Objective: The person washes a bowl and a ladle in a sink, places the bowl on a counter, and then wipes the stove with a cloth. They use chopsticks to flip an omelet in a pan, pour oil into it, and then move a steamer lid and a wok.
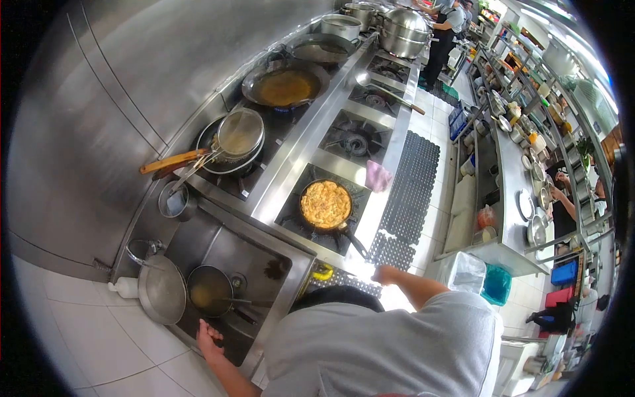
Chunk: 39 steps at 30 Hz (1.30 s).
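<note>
My left hand (209, 336) is over the left side of the sink, fingers loosely curled and apart, with nothing visible in it. Just beyond it a dark pan (210, 291) with brown liquid rests in the sink, next to a large metal wok (163, 290). My right hand (383, 274) is low at the front of the stove, close to the handle end of a black frying pan (326, 204) but apart from it. Glare hides its fingers. A golden, browned food fills that pan, which sits on the nearest front burner.
Behind the burners stand a strainer (240, 132) over a pan, a wok (284, 87) of brown liquid and a steamer pot (405, 33). A ladle (390, 91) and a pink cloth (378, 176) lie along the stove. A person (442, 43) stands at the far end.
</note>
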Motion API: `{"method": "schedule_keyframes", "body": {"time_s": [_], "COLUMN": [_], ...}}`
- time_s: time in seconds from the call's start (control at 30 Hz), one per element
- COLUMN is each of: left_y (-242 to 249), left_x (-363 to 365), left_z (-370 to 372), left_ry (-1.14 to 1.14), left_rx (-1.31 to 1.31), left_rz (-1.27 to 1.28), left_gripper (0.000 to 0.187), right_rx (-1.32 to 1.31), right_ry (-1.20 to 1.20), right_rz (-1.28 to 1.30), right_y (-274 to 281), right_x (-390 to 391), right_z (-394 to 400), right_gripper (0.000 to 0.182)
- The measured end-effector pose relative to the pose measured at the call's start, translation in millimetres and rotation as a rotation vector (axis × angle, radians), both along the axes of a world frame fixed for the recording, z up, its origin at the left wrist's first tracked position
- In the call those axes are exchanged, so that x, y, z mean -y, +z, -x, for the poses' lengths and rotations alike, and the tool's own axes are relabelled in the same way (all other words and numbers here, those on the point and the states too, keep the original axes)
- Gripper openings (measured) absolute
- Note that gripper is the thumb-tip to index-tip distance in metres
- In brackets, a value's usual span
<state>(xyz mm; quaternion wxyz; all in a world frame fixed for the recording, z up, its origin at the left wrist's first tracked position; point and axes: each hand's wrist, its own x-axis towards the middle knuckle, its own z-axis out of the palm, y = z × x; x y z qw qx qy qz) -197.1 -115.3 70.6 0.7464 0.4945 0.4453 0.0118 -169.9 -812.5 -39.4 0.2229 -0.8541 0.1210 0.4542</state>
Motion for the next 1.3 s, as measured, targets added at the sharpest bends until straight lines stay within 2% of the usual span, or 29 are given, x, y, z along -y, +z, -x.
{"method": "schedule_keyframes", "body": {"time_s": [0.03,0.1,0.2,0.23,0.4,0.47,0.53,0.63,0.67,0.73,0.77,0.83,0.87,0.93,0.97,1.0,1.03,1.07,1.1,1.13,1.17,1.2,1.23,1.3], "left_y": [0.3,5.0,4.1,4.6,5.3,14.6,22.8,19.5,11.4,10.1,13.5,18.0,21.3,23.0,14.4,15.5,2.9,10.7,6.9,11.0,11.2,14.0,4.7,2.4], "left_x": [0.1,3.2,4.7,4.4,3.0,11.4,16.8,17.6,7.9,11.3,9.1,8.0,8.2,16.2,6.1,7.4,0.3,4.9,2.4,6.8,13.3,12.0,4.3,5.4], "left_z": [-0.6,1.7,0.0,-0.6,-2.3,-4.5,-5.3,-7.1,-4.7,-4.7,-4.3,-3.4,-2.1,-6.2,-1.9,-4.6,-0.9,-2.1,-3.7,-5.5,-5.6,-7.6,-7.0,-6.3], "left_ry": [-0.003,0.012,0.011,0.015,-0.024,-0.018,-0.015,0.081,0.019,0.099,0.145,0.034,0.037,0.153,0.016,0.022,-0.036,-0.044,-0.064,-0.008,0.059,0.028,0.027,0.009], "left_rx": [-0.002,-0.016,0.042,0.033,0.016,0.01,0.021,0.067,0.104,0.038,0.032,0.075,0.073,0.014,0.049,0.012,0.034,0.005,0.019,0.034,0.018,-0.021,-0.011,-0.005], "left_rz": [-0.005,-0.015,-0.015,-0.004,0.011,-0.006,-0.006,0.027,0.113,-0.017,-0.037,0.039,0.04,-0.069,-0.021,-0.064,-0.091,-0.11,-0.072,0.025,-0.036,-0.025,0.04,0.047], "left_gripper": [0.032,0.032,0.032,0.032,0.037,0.04,0.042,0.042,0.046,0.047,0.047,0.042,0.042,0.041,0.04,0.041,0.044,0.047,0.048,0.044,0.041,0.037,0.037,0.036], "right_rx": [-0.006,0.173,0.16,0.275,0.2,0.355,0.02,0.013,-0.019,0.214,0.206,-0.174,-0.176,-0.109,-0.01,-0.039,0.051,0.012,0.307,0.34,0.035,0.033,0.206,0.187], "right_ry": [0.006,0.129,0.154,0.343,0.2,0.325,-0.04,-0.211,-0.238,0.319,0.363,-0.541,-0.539,-0.353,-0.037,-0.211,0.194,0.273,0.499,0.427,-0.038,-0.11,0.239,0.247], "right_rz": [-0.001,0.009,0.001,-0.071,-0.126,-0.127,-0.045,-0.116,-0.118,-0.254,-0.279,-0.346,-0.343,-0.303,-0.233,-0.164,-0.063,0.034,-0.068,-0.094,-0.02,-0.053,-0.085,-0.077], "right_y": [-3.9,-17.8,-17.7,-13.2,-13.8,-10.9,-19.1,-15.9,-18.5,-80.8,-82.3,-70.4,-68.2,-56.8,-42.8,-35.9,-36.4,-44.2,-38.3,-103.6,-10.2,-0.3,-18.6,-8.4], "right_x": [0.8,4.4,4.1,8.0,8.4,9.4,5.8,2.6,3.4,38.1,28.0,24.7,22.5,21.3,17.0,12.5,16.4,15.9,24.3,47.6,4.2,-1.7,8.3,5.9], "right_z": [0.4,6.0,5.8,8.1,9.3,12.2,5.1,8.6,6.8,13.3,10.2,9.1,6.4,6.0,2.6,1.4,-2.0,-3.7,3.9,12.2,-5.2,-6.8,-6.0,-6.6], "right_gripper": [0.05,0.047,0.046,0.045,0.042,0.041,0.042,0.039,0.037,0.03,0.03,0.03,0.03,0.031,0.034,0.032,0.035,0.04,0.042,0.043,0.049,0.043,0.029,0.026]}}
